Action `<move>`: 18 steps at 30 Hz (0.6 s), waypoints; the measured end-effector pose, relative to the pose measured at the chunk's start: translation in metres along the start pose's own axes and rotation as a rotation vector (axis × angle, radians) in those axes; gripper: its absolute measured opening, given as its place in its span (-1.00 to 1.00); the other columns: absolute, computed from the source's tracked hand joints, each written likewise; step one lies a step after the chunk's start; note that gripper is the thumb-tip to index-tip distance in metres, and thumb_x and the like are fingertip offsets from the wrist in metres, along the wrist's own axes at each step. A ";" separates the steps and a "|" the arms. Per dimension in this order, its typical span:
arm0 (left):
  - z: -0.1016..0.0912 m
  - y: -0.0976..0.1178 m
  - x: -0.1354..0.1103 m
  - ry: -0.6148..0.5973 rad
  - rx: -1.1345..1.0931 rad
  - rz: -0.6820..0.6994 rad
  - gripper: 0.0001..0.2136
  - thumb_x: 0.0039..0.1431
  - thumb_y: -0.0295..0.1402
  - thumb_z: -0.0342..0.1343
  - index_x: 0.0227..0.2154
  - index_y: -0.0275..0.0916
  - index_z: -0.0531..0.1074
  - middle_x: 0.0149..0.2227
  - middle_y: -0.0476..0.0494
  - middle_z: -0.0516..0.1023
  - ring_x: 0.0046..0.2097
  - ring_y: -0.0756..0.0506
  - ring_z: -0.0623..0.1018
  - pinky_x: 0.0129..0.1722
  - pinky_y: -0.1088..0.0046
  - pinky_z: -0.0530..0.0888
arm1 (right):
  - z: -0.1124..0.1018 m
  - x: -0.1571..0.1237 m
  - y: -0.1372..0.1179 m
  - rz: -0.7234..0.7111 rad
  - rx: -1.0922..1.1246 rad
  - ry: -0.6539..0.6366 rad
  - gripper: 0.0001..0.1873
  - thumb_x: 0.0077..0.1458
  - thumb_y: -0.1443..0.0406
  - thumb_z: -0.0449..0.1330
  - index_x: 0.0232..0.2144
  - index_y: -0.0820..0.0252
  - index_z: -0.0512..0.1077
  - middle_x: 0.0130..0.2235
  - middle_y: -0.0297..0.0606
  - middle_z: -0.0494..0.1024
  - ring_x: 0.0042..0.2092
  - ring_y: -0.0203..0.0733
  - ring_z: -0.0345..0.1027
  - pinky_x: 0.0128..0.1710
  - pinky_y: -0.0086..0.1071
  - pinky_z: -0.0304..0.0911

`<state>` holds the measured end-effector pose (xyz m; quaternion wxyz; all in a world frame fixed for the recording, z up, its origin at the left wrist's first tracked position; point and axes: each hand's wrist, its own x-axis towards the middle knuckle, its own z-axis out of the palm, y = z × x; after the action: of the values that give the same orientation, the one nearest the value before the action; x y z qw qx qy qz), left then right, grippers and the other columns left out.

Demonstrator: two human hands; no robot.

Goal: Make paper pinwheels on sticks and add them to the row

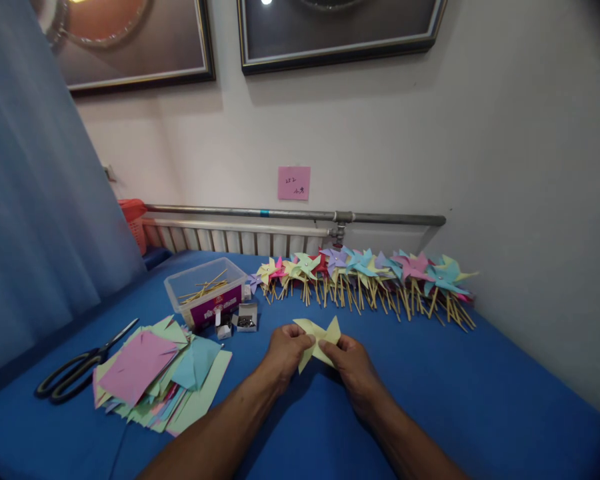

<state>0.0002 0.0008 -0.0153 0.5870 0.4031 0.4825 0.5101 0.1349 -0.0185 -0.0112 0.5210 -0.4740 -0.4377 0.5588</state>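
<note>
Blue tabletop (pixel 415 407) against wall. Row of multicolored pinwheels (pixel 361 262) on sticks along far side. Loose pile of colored paper (pixel 140 367) at left; scissors (pixel 100 352) just beside it, blades pointing away. Clear tub (pixel 207 312) with thin sticks behind pile. Left hand (pixel 284 350) and right hand (pixel 354 365) over table middle, each pinching folded yellow paper (pixel 317 329) between thumb and fingers, thumbs near its center. Small open boxes (pixel 224 334) beside tub.
</note>
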 end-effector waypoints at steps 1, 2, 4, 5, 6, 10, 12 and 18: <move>0.000 0.000 0.000 0.004 0.007 0.000 -0.75 -0.27 -0.29 0.32 -0.63 -0.24 0.34 -0.70 0.07 0.34 -0.64 0.07 0.27 -0.61 0.53 0.20 | 0.000 0.001 0.001 0.006 -0.004 0.002 -0.64 -0.17 0.15 0.37 -0.31 0.27 0.60 -0.42 -0.22 0.65 -0.40 -0.12 0.46 -0.34 -0.31 0.31; 0.001 0.001 0.000 0.003 0.012 0.003 -0.75 -0.27 -0.30 0.32 -0.63 -0.24 0.34 -0.70 0.07 0.34 -0.64 0.07 0.27 -0.61 0.54 0.20 | -0.001 0.002 0.002 0.011 -0.008 0.004 -0.63 -0.18 0.15 0.38 -0.31 0.28 0.60 -0.41 -0.22 0.65 -0.41 -0.13 0.45 -0.35 -0.32 0.30; 0.001 0.002 -0.001 -0.001 0.012 0.010 -0.76 -0.26 -0.30 0.32 -0.64 -0.24 0.34 -0.70 0.06 0.34 -0.65 0.07 0.27 -0.62 0.53 0.20 | -0.002 0.006 0.006 0.014 -0.015 0.014 -0.61 -0.20 0.14 0.39 -0.31 0.29 0.61 -0.41 -0.22 0.65 -0.42 -0.14 0.45 -0.37 -0.33 0.30; 0.001 0.003 -0.002 0.000 0.011 0.011 -0.76 -0.26 -0.30 0.32 -0.64 -0.24 0.33 -0.70 0.06 0.34 -0.65 0.07 0.26 -0.62 0.53 0.19 | -0.003 0.009 0.009 0.014 -0.019 0.018 -0.60 -0.22 0.14 0.40 -0.32 0.30 0.61 -0.42 -0.21 0.65 -0.42 -0.14 0.45 -0.37 -0.32 0.30; 0.001 0.003 -0.002 0.001 0.010 0.013 -0.76 -0.26 -0.30 0.32 -0.64 -0.24 0.33 -0.71 0.06 0.34 -0.65 0.08 0.26 -0.62 0.54 0.19 | -0.004 0.011 0.012 0.011 -0.021 0.026 -0.59 -0.24 0.13 0.42 -0.33 0.30 0.61 -0.42 -0.21 0.65 -0.43 -0.13 0.45 -0.38 -0.32 0.30; 0.001 0.004 -0.003 -0.004 -0.004 0.017 -0.73 -0.28 -0.31 0.36 -0.65 -0.25 0.34 -0.71 0.06 0.33 -0.65 0.09 0.25 -0.62 0.55 0.17 | -0.008 0.019 0.022 0.003 -0.024 0.028 -0.54 -0.27 0.10 0.46 -0.34 0.31 0.61 -0.43 -0.20 0.66 -0.43 -0.12 0.47 -0.39 -0.32 0.32; 0.000 0.004 -0.003 -0.015 -0.026 0.011 -0.72 -0.28 -0.31 0.38 -0.65 -0.26 0.34 -0.70 0.05 0.36 -0.64 0.08 0.28 -0.61 0.54 0.20 | -0.008 0.019 0.023 0.004 -0.015 0.027 -0.54 -0.27 0.10 0.46 -0.33 0.30 0.62 -0.42 -0.19 0.67 -0.43 -0.12 0.48 -0.39 -0.33 0.33; 0.001 0.005 -0.004 -0.039 -0.047 -0.013 -0.70 -0.28 -0.31 0.41 -0.64 -0.26 0.34 -0.67 0.03 0.39 -0.63 0.07 0.32 -0.60 0.55 0.23 | -0.004 0.014 0.016 0.024 0.030 0.018 -0.56 -0.27 0.12 0.48 -0.33 0.27 0.64 -0.37 -0.16 0.68 -0.39 -0.09 0.51 -0.36 -0.32 0.34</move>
<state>-0.0001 -0.0027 -0.0099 0.6090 0.3956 0.4615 0.5096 0.1364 -0.0054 -0.0284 0.5253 -0.4762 -0.4188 0.5674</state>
